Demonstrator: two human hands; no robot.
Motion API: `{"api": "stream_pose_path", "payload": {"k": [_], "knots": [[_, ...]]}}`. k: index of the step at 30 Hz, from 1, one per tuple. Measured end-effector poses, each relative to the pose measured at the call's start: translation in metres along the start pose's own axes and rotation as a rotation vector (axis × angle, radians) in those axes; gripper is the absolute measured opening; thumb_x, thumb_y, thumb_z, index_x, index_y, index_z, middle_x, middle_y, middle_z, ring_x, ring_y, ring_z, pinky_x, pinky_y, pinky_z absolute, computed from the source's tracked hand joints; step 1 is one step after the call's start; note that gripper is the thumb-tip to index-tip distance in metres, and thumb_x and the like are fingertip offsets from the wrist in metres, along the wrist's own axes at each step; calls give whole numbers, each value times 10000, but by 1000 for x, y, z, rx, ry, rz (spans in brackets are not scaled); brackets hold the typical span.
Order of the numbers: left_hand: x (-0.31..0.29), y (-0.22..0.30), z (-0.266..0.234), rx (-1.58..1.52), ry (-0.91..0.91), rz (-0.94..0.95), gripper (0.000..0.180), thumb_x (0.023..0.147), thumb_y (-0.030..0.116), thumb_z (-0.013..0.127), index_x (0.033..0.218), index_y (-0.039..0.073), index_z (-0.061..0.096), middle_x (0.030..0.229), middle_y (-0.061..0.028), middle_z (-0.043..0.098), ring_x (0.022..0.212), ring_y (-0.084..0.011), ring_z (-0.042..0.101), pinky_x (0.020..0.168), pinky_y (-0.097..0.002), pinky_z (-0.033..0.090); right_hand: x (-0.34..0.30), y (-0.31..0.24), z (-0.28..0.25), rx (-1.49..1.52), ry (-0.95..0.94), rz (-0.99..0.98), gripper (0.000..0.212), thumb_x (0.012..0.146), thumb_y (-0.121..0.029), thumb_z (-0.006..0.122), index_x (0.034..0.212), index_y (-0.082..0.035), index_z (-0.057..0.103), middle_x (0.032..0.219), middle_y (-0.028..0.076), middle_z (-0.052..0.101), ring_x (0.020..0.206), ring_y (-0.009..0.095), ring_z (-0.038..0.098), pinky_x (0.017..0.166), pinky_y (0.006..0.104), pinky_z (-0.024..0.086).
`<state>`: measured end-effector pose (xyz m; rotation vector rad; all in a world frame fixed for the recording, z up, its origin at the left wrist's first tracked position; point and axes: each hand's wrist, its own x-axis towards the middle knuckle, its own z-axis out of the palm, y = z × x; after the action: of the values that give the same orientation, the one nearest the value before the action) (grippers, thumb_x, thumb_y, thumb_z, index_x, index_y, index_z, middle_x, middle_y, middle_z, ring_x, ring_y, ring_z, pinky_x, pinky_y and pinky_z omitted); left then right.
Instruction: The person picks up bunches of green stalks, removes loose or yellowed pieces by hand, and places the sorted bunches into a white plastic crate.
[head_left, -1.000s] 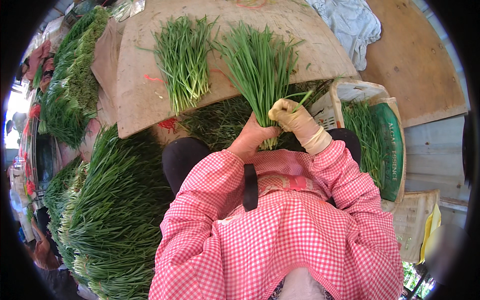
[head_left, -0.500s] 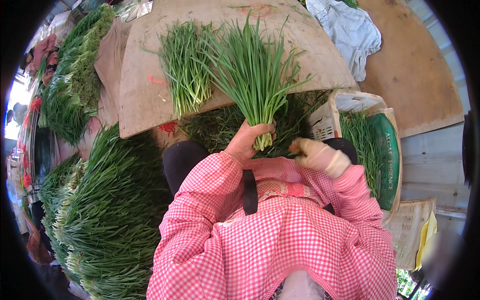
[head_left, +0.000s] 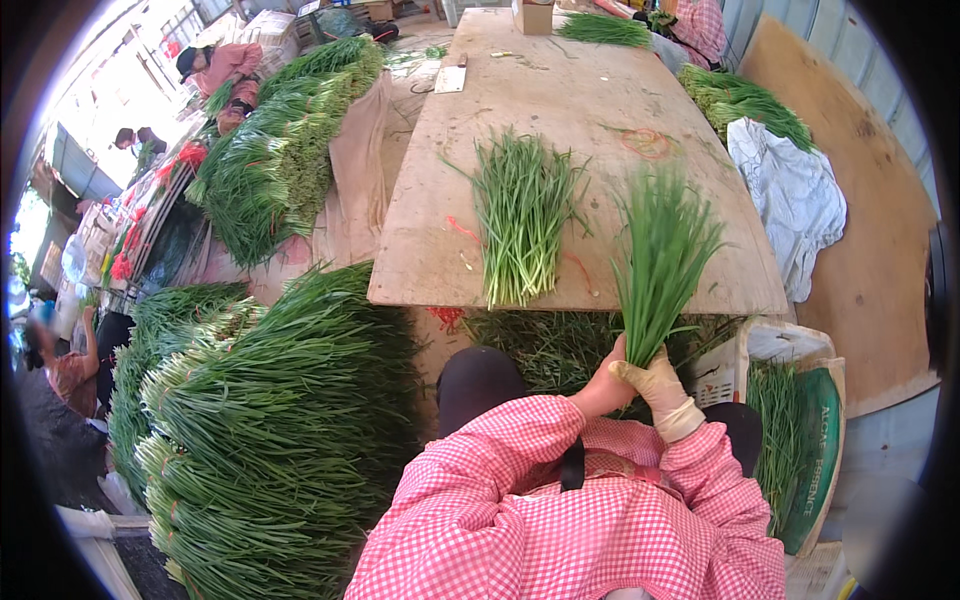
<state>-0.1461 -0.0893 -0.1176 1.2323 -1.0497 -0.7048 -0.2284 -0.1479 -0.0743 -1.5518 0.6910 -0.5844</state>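
Both of my hands are closed around the pale stem ends of a bunch of garlic chives point(head_left: 658, 275), held upright just past the near edge of the wooden table point(head_left: 420, 240). My bare left hand point(head_left: 604, 384) grips it from the left. On the right, my gloved right hand point(head_left: 660, 392) wraps the same stems, its thumb against the left hand. The leaf tips are blurred. To the left on the board lies another pile of chives point(head_left: 525, 225), stems toward me.
A big heap of chives point(head_left: 270, 400) rises at my left, with a further stack point(head_left: 290, 150) behind it. At right stands a white crate point(head_left: 755, 345) holding chives and a green bag point(head_left: 815, 460). A pale cloth point(head_left: 785, 200) hangs at the table's right edge. Several people work farther off.
My right hand has come in from the right and taken hold of the stems beside my left. The view has tilted up and turned left, showing more of the table.
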Motion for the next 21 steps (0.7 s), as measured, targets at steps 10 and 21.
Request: {"api": "stream_pose_path", "payload": {"k": [10, 21], "knots": [[-5, 47, -19, 33, -227, -191, 942, 731, 170, 667, 1408, 20, 29, 1078, -202, 564, 947, -245, 583, 817, -322, 462, 1, -19, -7, 523, 132, 242, 330, 767, -113, 674, 1071, -44, 563, 902, 16, 594, 801, 141, 570, 713, 257, 467], [19, 57, -39, -380, -387, -366, 633, 804, 294, 629, 1279, -32, 367, 1187, -142, 509, 1080, -196, 501, 928, -307, 394, -21, -33, -51, 1221, -411, 340, 534, 815, -297, 607, 1206, 26, 438, 852, 10, 505, 712, 108, 521, 800, 315, 415]]}}
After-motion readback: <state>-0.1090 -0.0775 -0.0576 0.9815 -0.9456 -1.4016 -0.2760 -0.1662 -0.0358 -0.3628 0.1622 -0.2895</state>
